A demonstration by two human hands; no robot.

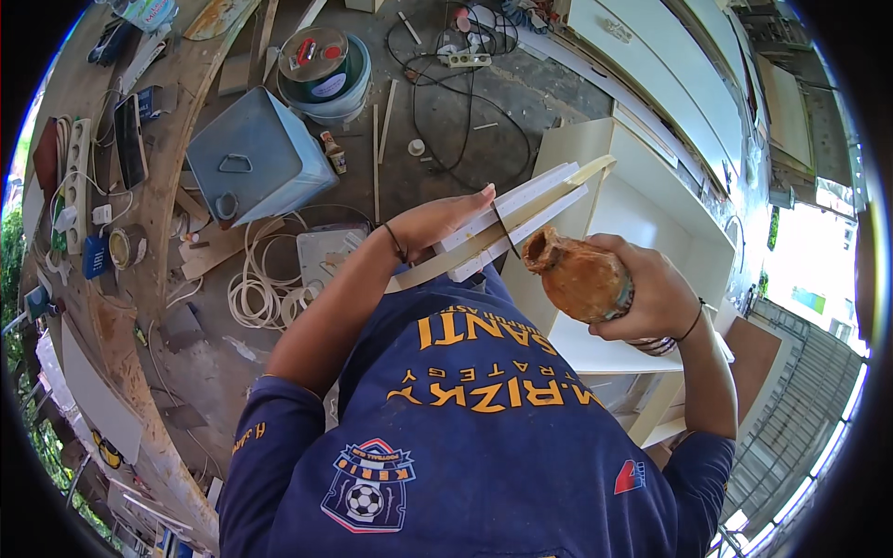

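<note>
My left hand (446, 223) is closed on a bundle of narrow white panels (507, 216), with its thumb along the near face and its other fingers mostly hidden beneath. A long beige edging strip (569, 189) runs lengthwise over the panels, and its far end bends up. A thin dark band crosses the bundle. My right hand (651, 288) is wrapped round a bottle (581, 277) crusted with brown, dried residue. The bottle is tilted, its open mouth pointing left, close to the panels' side. What is inside it cannot be seen.
A white open cabinet (642, 223) stands right of my hands. On the floor are a blue-grey metal can (251, 153), a bucket (335, 107), a small bottle (332, 152), coiled white edging (256, 293) and black cables (465, 102). A cluttered wooden bench (177, 121) lies left.
</note>
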